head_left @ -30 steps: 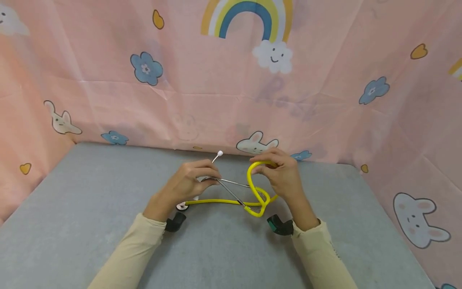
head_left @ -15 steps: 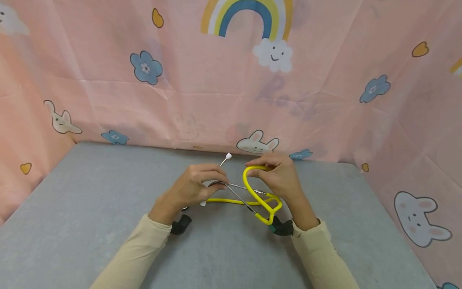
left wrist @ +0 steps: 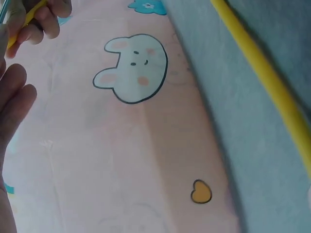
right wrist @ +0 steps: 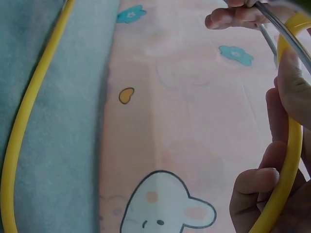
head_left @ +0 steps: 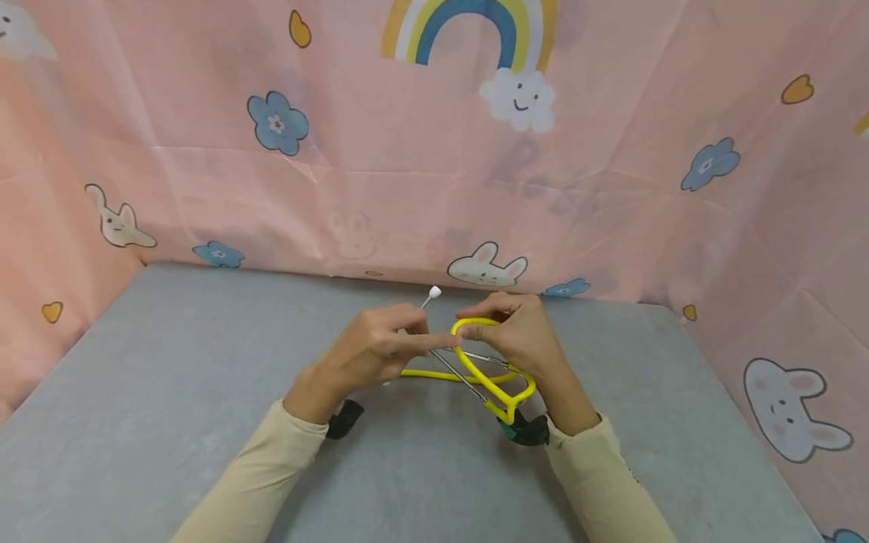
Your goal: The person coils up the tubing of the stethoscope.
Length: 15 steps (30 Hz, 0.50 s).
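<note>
A stethoscope with yellow tubing (head_left: pixel 490 381) and thin metal ear tubes (head_left: pixel 453 369) is held over the table between both hands. My left hand (head_left: pixel 372 345) grips the metal ear tubes near their eartips, its index finger stretched out to the yellow loop. One white eartip (head_left: pixel 435 292) sticks up behind that hand. My right hand (head_left: pixel 521 332) pinches the yellow loop between thumb and fingers; in the right wrist view, curled fingers (right wrist: pixel 255 187) lie along the tube. The lower length of tubing (left wrist: pixel 272 82) runs close over the table. The chest piece is hidden behind the left hand.
A grey table (head_left: pixel 414 483) lies under the hands. Behind it hangs a pink cloth (head_left: pixel 380 151) printed with rabbits, flowers and a rainbow. Black wrist-worn devices (head_left: pixel 345 419) sit below both hands.
My left hand has moved right with the ear tubes, and its index finger has straightened toward the yellow loop. My right hand has shifted slightly left and down. The chest piece has gone out of sight.
</note>
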Motion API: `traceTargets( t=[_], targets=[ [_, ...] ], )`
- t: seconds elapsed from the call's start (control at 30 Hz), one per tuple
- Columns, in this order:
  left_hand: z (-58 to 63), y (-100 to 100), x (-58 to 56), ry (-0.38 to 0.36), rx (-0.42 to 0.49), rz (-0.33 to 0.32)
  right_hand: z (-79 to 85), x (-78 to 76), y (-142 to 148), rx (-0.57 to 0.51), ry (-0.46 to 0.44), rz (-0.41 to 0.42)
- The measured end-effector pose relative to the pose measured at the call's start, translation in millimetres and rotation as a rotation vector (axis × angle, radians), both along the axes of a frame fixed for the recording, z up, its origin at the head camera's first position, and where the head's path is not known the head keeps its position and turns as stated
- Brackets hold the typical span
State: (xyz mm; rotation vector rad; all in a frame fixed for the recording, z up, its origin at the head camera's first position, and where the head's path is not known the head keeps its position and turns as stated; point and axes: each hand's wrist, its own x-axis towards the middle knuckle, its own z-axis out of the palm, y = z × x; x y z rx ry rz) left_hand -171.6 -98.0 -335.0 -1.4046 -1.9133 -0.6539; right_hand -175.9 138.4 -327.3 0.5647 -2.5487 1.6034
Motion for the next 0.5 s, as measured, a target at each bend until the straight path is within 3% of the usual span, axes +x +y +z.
traceTargets(
  t=[0.1, 0.2, 0.37, 0.5],
  targets=[
    [0.8, -0.6, 1.6, 0.078, -0.084, 0.073, 1.6, 1.1, -1.6, 0.022, -0.017, -0.001],
    [0.5, -0.9, 1.8, 0.103, -0.125, 0.105, 2.4, 1.6, -2.9, 0.031, -0.022, -0.002],
    [0.7, -1.2, 1.7, 0.072, -0.125, 0.102, 0.9, -0.7, -2.0, 0.039, -0.043, -0.001],
    [0.9, -1.2, 1.0, 0.061, -0.096, 0.087, -4.7, -8.8, 6.6, 0.044, -0.002, 0.032]
  ],
)
